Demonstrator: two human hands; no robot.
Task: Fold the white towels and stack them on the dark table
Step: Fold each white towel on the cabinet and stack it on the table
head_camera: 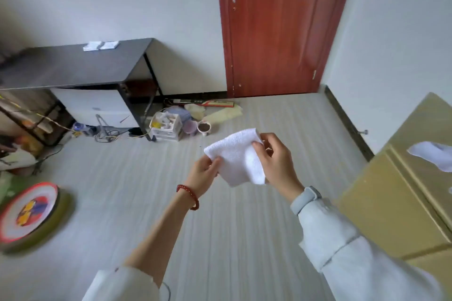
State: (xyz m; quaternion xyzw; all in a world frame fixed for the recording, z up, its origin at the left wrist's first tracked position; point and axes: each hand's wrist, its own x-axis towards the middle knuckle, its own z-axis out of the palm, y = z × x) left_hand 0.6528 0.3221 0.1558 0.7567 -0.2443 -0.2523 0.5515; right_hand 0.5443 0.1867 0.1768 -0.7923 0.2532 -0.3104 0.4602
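Both hands hold a white towel (238,155) in mid-air above the floor (146,190), likely to square it up for folding. Left hand (204,173) pinches the lower left edge, thumb on top, fingers curled under. Right hand (276,161) grips the right side, thumb pressing the cloth, fingers wrapped behind. Both forearms reach forward, wrists slightly raised. The towel looks partly folded already. Folded towels (100,45) sit at the far edge of the dark counter (73,66), well apart from the hands. Another white towel (433,155) lies on the yellowish box (396,203) at right, probably waiting.
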